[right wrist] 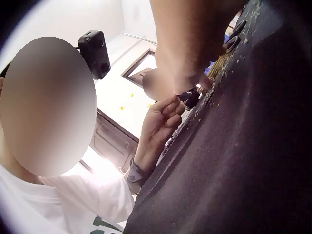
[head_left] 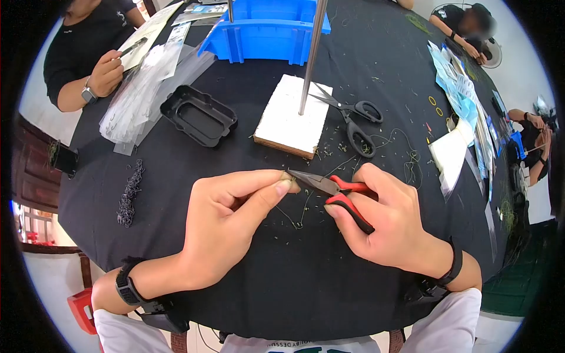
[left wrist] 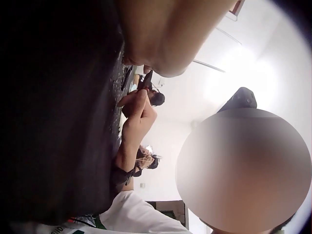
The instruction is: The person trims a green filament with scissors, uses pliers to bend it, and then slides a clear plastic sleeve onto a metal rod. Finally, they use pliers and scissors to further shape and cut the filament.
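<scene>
My left hand [head_left: 229, 215] pinches a thin greenish thread [head_left: 290, 222] between thumb and forefinger; a loose loop of it hangs below the fingertips. In my right hand [head_left: 388, 220] are needle-nose pliers [head_left: 321, 183] with red and black handles. Their narrow tips meet the left fingertips, where the small piece being worked on is mostly hidden. The left wrist view has the left hand [left wrist: 161, 39] large at the top and the right hand [left wrist: 139, 114] beyond. From the right wrist, the left hand [right wrist: 163, 117] shows with its fingers bent together.
Ahead stands a white block [head_left: 282, 117] with an upright metal rod [head_left: 312, 59]; black scissors [head_left: 356, 120] lie against it. A black tray [head_left: 200, 117], blue bin [head_left: 265, 35], plastic sleeves [head_left: 141, 88] and dark wiry clump [head_left: 129, 194] are around. Thread scraps litter the cloth; other people sit across.
</scene>
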`<state>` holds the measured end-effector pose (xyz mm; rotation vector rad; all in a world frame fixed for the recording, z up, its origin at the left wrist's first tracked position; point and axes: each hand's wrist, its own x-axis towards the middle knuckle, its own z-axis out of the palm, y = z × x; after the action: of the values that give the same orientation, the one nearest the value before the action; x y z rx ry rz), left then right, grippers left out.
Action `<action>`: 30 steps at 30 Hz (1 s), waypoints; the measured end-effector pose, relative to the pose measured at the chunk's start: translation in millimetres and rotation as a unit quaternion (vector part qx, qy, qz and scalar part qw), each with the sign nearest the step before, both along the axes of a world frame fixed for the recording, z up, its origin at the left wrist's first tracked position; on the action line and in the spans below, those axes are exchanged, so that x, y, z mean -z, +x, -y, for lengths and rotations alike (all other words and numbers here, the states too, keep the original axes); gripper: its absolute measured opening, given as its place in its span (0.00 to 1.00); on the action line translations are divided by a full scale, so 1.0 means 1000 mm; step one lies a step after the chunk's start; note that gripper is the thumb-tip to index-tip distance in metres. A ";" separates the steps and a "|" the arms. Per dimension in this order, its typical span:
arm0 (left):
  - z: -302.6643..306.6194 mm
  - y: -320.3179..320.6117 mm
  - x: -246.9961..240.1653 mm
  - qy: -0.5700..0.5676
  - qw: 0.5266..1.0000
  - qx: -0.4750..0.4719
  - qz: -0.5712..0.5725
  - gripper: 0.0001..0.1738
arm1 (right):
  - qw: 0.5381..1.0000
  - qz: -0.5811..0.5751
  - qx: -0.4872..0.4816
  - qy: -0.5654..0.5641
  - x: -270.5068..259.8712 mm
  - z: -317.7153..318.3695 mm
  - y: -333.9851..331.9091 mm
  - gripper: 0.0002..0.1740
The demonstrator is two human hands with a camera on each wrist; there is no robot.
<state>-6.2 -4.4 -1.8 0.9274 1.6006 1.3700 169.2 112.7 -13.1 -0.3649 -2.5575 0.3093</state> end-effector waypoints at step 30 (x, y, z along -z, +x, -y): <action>-0.005 -0.004 0.002 0.004 0.999 -0.038 -0.031 0.05 | 0.952 -0.035 0.030 -0.302 -0.005 0.004 0.002 0.10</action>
<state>-9.9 0.8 -4.2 0.9302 1.6943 1.4124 171.2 108.6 -8.1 -0.6351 -2.3255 1.0680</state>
